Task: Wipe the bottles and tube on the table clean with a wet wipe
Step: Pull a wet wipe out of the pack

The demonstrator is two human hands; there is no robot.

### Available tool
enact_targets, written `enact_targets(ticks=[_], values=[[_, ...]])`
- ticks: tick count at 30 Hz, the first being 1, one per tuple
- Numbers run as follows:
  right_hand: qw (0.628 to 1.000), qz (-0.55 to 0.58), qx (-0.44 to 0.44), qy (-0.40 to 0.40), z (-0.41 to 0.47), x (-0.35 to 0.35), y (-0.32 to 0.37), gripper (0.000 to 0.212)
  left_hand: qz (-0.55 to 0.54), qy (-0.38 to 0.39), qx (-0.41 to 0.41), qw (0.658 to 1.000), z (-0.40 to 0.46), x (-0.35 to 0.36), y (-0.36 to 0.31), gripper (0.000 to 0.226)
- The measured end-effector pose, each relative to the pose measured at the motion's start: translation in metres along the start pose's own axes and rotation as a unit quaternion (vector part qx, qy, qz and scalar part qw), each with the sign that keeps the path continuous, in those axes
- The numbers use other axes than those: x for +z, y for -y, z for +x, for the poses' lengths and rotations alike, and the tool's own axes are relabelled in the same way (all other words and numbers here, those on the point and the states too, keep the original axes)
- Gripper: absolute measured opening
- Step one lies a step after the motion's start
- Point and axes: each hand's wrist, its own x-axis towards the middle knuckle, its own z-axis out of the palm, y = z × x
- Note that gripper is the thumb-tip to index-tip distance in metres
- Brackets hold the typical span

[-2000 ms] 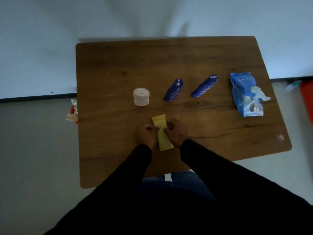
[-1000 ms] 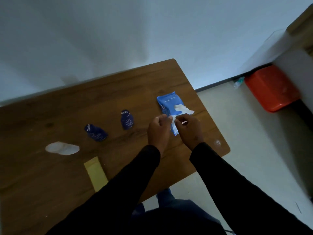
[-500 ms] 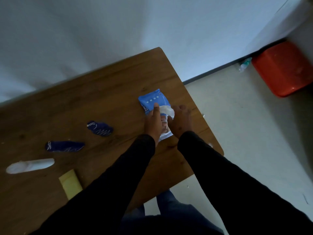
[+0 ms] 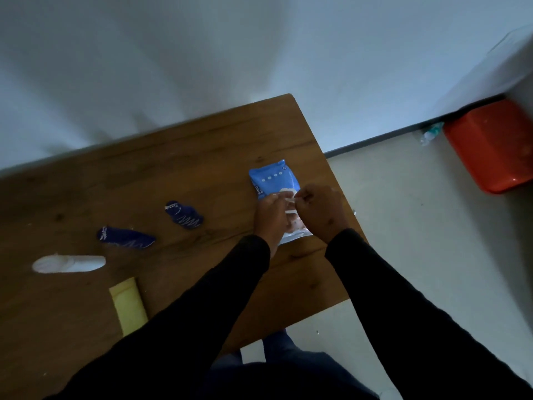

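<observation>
A blue wet wipe pack (image 4: 272,180) lies near the right edge of the wooden table (image 4: 173,157). My left hand (image 4: 271,217) presses down on the pack's near half. My right hand (image 4: 320,209) pinches a white wipe (image 4: 288,194) at the pack's opening. Two dark blue bottles (image 4: 184,215) (image 4: 125,238) lie on their sides at the table's middle. A white jar (image 4: 69,264), smeared by motion, sits further left. The yellow tube (image 4: 129,306) lies flat near the front edge, apart from both hands.
A red plastic bin (image 4: 490,145) stands on the floor at the right by the wall, with a small bottle (image 4: 429,134) beside it. The table's right edge runs close to my right wrist. A white wall rises behind the table.
Both hands left the yellow tube and moved right to the wipe pack. My left hand went from pointing along the pack to pressing it, and my right hand now pinches the wipe.
</observation>
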Motion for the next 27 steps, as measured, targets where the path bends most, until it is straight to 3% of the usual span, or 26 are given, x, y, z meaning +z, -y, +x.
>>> enact_targets(ticks=[4, 8, 10, 15, 20, 27], values=[[0.997, 0.049, -0.021, 0.047, -0.018, -0.009, 0.018, 0.023, 0.100, 0.003, 0.114, 0.988, -0.019, -0.023, 0.005, 0.031], [0.977, 0.174, -0.033, 0.118, -0.036, -0.013, 0.046, 0.022, 0.231, -0.037, 0.218, 0.948, -0.043, -0.058, 0.010, 0.011], [0.961, 0.231, -0.044, 0.145, -0.048, -0.015, 0.063, 0.020, 0.266, -0.058, 0.254, 0.928, -0.055, -0.080, 0.015, 0.019], [0.911, 0.362, -0.044, 0.195, -0.082, -0.006, 0.104, 0.024, 0.183, -0.049, 0.219, 0.957, -0.109, -0.127, 0.016, 0.021], [0.919, 0.252, -0.091, 0.288, -0.112, 0.030, 0.132, 0.019, 0.136, -0.106, 0.250, 0.953, -0.137, -0.174, 0.031, 0.048], [0.921, 0.224, -0.109, 0.298, -0.149, 0.076, 0.164, 0.023, -0.015, -0.188, 0.169, 0.968, -0.162, -0.227, 0.051, 0.020]])
